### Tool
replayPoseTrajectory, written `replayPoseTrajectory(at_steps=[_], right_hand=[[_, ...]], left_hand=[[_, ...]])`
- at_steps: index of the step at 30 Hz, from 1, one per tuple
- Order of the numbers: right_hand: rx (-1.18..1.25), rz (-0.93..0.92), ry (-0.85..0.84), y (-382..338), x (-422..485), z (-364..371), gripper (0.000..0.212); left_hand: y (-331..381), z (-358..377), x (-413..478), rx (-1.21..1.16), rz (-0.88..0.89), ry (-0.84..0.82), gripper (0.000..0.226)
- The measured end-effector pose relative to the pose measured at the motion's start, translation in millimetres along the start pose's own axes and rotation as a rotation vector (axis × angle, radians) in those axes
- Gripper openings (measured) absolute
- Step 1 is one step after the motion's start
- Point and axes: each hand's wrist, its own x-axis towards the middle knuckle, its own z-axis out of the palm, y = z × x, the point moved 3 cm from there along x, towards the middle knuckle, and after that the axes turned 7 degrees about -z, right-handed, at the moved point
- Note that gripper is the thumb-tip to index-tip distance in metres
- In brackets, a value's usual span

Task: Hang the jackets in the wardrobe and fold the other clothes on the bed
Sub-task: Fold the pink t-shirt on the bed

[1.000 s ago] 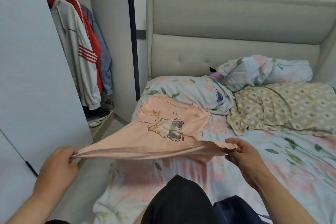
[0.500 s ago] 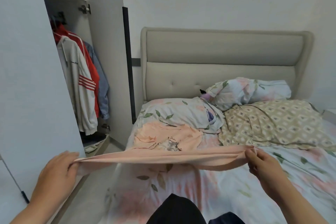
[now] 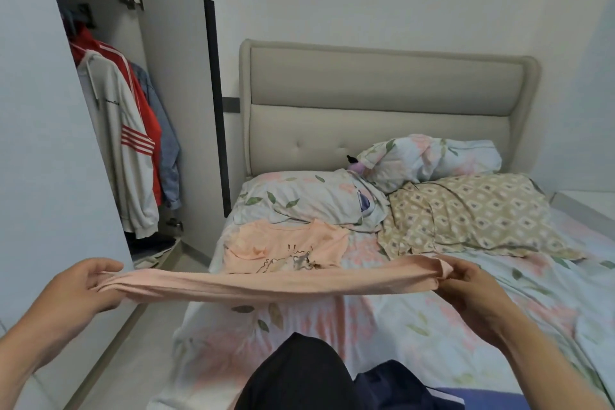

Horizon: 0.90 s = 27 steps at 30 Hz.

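Observation:
A peach T-shirt (image 3: 286, 248) with a cartoon print lies on the bed (image 3: 416, 319), its collar end near the pillows. Its hem is lifted and stretched taut above the sheet. My left hand (image 3: 78, 293) pinches the hem's left corner out over the floor beside the bed. My right hand (image 3: 472, 289) pinches the right corner above the mattress. In the open wardrobe hang a white jacket (image 3: 123, 150) with red stripes, a red jacket (image 3: 148, 116) and a blue denim jacket (image 3: 168, 156). Dark clothes (image 3: 332, 379) lie at the bed's near edge, partly cut off by the frame.
The white wardrobe door (image 3: 43, 143) stands open at my left. Two floral pillows (image 3: 312, 196) and a beige patterned one (image 3: 472, 210) lie against the padded headboard (image 3: 382, 106). A narrow strip of floor (image 3: 133, 353) runs between wardrobe and bed.
My head has tilted up, showing more wall and headboard. Both hands have drawn the hem toward me and lifted it, so more of the shirt hangs raised and the print is partly hidden.

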Motion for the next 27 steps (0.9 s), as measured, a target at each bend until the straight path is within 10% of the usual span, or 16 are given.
replayPoseTrajectory(at_steps=[7, 18, 27], right_hand=[[-0.073, 0.078, 0.064, -7.0, -10.0, -43.4, 0.012], [-0.266, 0.208, -0.035, -16.4, -16.6, -73.5, 0.052], [-0.214, 0.194, 0.217, 31.8, 38.9, -35.8, 0.041]], left_hand=[[-46.0, -22.5, 15.6, -0.123, -0.041, -0.125, 0.018], [-32.4, -18.8, 12.1, -0.261, -0.082, -0.364, 0.016], [-28.0, 37.7, 21.7, -0.408, -0.279, -0.184, 0.019]])
